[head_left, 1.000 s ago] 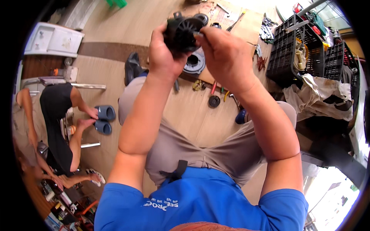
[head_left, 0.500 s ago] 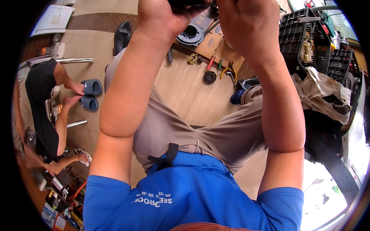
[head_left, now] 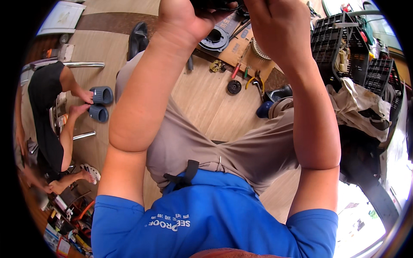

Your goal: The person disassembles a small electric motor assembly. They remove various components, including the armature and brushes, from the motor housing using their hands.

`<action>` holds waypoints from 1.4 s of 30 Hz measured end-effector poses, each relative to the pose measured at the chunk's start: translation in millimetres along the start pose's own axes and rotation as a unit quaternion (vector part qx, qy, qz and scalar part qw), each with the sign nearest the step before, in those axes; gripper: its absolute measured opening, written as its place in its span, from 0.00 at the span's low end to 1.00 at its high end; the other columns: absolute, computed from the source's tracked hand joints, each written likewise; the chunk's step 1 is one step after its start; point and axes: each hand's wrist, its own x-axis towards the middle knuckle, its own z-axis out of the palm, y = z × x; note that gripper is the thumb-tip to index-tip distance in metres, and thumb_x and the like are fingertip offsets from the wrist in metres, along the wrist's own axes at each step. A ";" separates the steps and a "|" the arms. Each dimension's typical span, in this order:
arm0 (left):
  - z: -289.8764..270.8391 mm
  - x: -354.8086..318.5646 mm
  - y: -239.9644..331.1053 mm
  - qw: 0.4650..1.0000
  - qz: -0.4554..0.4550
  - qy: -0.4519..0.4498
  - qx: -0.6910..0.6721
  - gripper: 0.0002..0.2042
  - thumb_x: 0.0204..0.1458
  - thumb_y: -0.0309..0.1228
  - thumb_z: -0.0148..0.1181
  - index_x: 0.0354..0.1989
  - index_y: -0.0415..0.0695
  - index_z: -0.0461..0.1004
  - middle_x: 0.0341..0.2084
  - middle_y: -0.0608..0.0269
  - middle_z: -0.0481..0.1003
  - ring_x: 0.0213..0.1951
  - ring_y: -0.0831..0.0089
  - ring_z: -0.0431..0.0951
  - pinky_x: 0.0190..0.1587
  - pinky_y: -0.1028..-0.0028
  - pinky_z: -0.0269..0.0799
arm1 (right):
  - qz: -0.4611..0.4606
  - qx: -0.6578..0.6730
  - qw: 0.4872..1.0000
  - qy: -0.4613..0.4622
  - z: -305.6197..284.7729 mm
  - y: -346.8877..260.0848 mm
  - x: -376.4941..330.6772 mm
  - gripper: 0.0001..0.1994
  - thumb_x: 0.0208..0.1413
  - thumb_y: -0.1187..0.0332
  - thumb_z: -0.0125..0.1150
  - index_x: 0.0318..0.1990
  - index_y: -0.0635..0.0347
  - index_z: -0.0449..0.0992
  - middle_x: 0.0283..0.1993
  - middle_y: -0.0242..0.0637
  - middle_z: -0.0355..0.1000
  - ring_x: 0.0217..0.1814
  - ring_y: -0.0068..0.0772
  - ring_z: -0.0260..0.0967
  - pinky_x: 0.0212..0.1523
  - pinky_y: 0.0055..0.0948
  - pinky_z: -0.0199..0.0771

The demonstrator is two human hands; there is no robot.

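1. One view only, from the head camera, looking steeply down over a blue shirt and beige trousers to a pale wooden floor (head_left: 202,99).
2. Both bare forearms rise to the top edge. The left hand (head_left: 183,19) and right hand (head_left: 279,26) close from either side on a dark round part (head_left: 215,4), now almost wholly cut off by the frame; only a dark sliver shows between the thumbs.
3. A second ago the same black, ribbed, round part sat fully in view between both hands. Since then it has come up closer to the face, or the head has tipped down, so finger work on it seems to continue out of sight.
4. Grip: both hands appear wrapped on the part, though the fingertips are hidden, so the exact hold cannot be told.
5. Below the hands lie a flat sheet of brown cardboard (head_left: 241,43), a black ring-shaped disc (head_left: 214,39), a small black wheel (head_left: 234,87), and red- and yellow-handled pliers (head_left: 251,81).
6. At right stand black slatted plastic crates (head_left: 335,47).
7. At left, another person in black sits near grey slippers (head_left: 100,103).
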 end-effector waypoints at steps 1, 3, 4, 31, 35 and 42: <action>0.9 -0.7 0.6 1.000 0.004 -0.001 0.000 0.19 0.61 0.42 0.37 0.45 0.41 0.72 0.38 0.54 0.78 0.40 0.59 0.78 0.41 0.55 0.76 | -0.015 -0.018 1.000 0.004 1.0 0.4 -1.4 0.09 0.59 0.70 0.56 0.28 0.66 0.72 0.20 0.51 0.67 0.21 0.49 0.68 0.23 0.37 0.65; 4.0 -2.1 5.2 0.999 -0.003 0.014 -0.029 0.20 0.62 0.42 0.36 0.44 0.42 0.73 0.38 0.54 0.78 0.39 0.59 0.78 0.40 0.56 0.77 | 0.000 -0.041 0.999 -0.019 -3.5 -3.2 -3.0 0.07 0.57 0.70 0.58 0.32 0.66 0.73 0.22 0.50 0.69 0.21 0.46 0.68 0.23 0.36 0.66; -3.3 -0.5 8.9 0.999 -0.004 -0.042 -0.018 0.20 0.62 0.42 0.35 0.44 0.42 0.73 0.38 0.55 0.78 0.40 0.60 0.78 0.42 0.57 0.77 | 0.019 -0.066 0.997 -0.043 -5.6 -3.9 -2.1 0.07 0.55 0.71 0.60 0.36 0.66 0.74 0.24 0.49 0.70 0.21 0.43 0.68 0.23 0.34 0.66; -5.2 -6.4 13.4 0.988 -0.052 -0.093 -0.116 0.23 0.57 0.48 0.43 0.52 0.45 0.71 0.49 0.52 0.74 0.51 0.58 0.73 0.46 0.57 0.75 | 0.035 -0.007 0.998 -0.057 0.1 1.7 -11.3 0.22 0.52 0.66 0.65 0.54 0.60 0.69 0.39 0.48 0.73 0.41 0.47 0.73 0.39 0.38 0.73; -4.6 -7.9 11.1 0.968 -0.054 -0.173 -0.173 0.23 0.61 0.45 0.39 0.52 0.39 0.69 0.48 0.51 0.73 0.50 0.56 0.74 0.50 0.53 0.74 | 0.036 -0.012 0.997 -0.071 1.3 2.4 -13.9 0.28 0.51 0.66 0.66 0.58 0.63 0.65 0.47 0.52 0.73 0.48 0.52 0.72 0.45 0.41 0.73; 4.0 -10.5 1.5 0.989 0.009 -0.127 -0.076 0.22 0.63 0.38 0.32 0.54 0.35 0.66 0.48 0.47 0.73 0.49 0.54 0.74 0.51 0.52 0.74 | 0.100 -0.010 0.991 -0.089 3.5 12.2 -13.5 0.27 0.51 0.67 0.66 0.56 0.69 0.64 0.45 0.57 0.73 0.47 0.56 0.72 0.46 0.42 0.72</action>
